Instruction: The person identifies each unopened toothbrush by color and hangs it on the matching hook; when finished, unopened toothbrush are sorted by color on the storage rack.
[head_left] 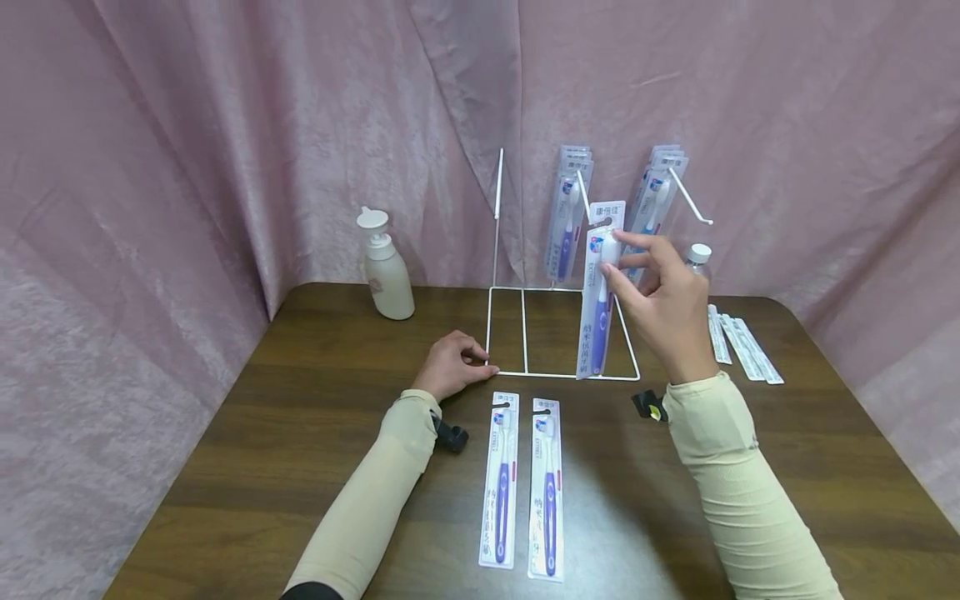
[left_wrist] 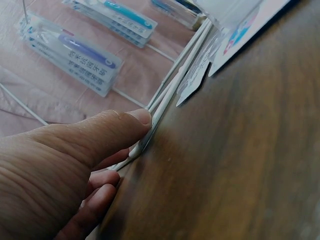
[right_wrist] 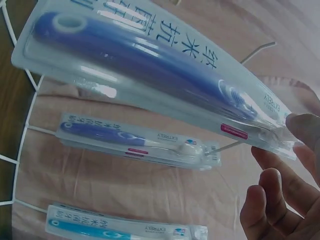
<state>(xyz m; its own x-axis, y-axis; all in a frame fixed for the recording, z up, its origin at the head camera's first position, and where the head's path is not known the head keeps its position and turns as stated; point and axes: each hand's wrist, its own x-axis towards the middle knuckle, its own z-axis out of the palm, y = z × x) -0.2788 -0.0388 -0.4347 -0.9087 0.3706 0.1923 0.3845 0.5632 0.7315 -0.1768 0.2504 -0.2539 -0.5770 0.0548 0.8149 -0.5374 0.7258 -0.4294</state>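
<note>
My right hand [head_left: 663,292] pinches a packaged purple toothbrush [head_left: 596,312] near the top of its blister pack. The pack hangs upright in front of a white wire display rack [head_left: 524,333], below the tip of the middle hook. At the rack's front left corner, my left hand [head_left: 453,367] pinches the base wire between thumb and fingers, as the left wrist view shows. Packs of purple toothbrushes [right_wrist: 105,135] hang on the middle hook, and packs of blue ones [right_wrist: 90,227] on the right hook. The left hook [head_left: 498,183] carries no pack.
Two packaged purple toothbrushes [head_left: 498,483] lie side by side on the wooden table [head_left: 300,433] before the rack. A pump bottle [head_left: 390,279] stands back left. Behind my right hand is a white-capped bottle [head_left: 699,254], with several thin white packets [head_left: 750,350] to its right.
</note>
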